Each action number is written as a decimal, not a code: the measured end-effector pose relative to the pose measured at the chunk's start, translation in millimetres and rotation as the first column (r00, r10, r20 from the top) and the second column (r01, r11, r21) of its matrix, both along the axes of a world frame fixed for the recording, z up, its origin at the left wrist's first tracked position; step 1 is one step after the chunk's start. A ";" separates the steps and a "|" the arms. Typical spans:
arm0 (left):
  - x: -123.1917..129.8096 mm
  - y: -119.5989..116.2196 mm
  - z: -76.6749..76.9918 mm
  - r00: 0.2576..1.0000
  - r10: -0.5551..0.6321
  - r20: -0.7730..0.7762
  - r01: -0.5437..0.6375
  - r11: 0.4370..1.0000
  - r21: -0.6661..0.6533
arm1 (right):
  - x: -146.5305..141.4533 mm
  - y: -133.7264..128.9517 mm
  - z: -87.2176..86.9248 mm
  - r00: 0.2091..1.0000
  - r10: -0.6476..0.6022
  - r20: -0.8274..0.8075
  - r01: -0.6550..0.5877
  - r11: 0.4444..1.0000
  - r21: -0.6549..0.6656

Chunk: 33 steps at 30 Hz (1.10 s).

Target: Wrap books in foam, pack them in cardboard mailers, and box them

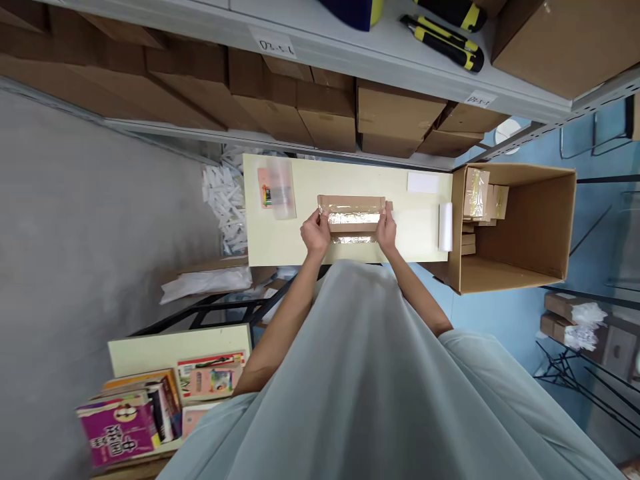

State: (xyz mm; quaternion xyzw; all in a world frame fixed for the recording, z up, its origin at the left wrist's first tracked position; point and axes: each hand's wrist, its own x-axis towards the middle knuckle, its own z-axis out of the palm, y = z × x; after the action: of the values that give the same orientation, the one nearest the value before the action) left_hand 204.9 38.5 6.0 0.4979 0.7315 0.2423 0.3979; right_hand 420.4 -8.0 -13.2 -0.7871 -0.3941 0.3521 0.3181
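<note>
A flat brown cardboard box (pixel 353 203) with shiny clear tape along it lies over the pale tabletop (pixel 415 247), between my two hands. My left hand (pixel 316 231) grips its left end, thumb on top and fingers closed around the edge. At the opposite end, my right hand (pixel 386 229) pinches the edge the same way. A shiny strip also shows along the near side. Left of the box, a pink booklet (pixel 264 180) is partly covered by a translucent plastic wrap (pixel 281 189).
At the table's right end lie a white roll (pixel 445 227) and a white paper slip (pixel 423 182). Beside them stands a large open carton (pixel 530 283) holding small boxes. A shelf (pixel 320 53) carries a utility knife (pixel 445 43). Books (pixel 117 430) sit lower left.
</note>
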 end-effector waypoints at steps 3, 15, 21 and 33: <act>1.7 -0.7 2.0 0.999 0.052 -0.017 -0.050 0.997 0.062 | 3.8 1.5 3.0 0.999 -0.037 0.010 0.037 0.999 0.034; -43.6 8.4 46.6 0.991 -0.014 0.136 -0.016 0.976 0.217 | 13.6 7.2 67.4 0.993 0.071 0.098 -0.094 0.964 0.250; -53.8 -8.4 19.3 0.993 -0.105 0.056 0.103 0.994 0.026 | 3.1 -15.8 48.6 0.995 0.073 0.074 -0.073 0.997 -0.001; -60.5 30.1 -30.4 0.988 -0.032 0.154 0.048 0.994 -0.097 | 34.7 11.5 21.0 0.999 0.039 0.025 -0.036 0.993 -0.114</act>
State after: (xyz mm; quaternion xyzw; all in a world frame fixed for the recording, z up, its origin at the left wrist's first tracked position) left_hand 144.3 68.7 -24.4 0.4720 0.7001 0.2344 0.4817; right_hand 455.1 3.5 7.7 -0.8010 -0.3924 0.3692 0.2608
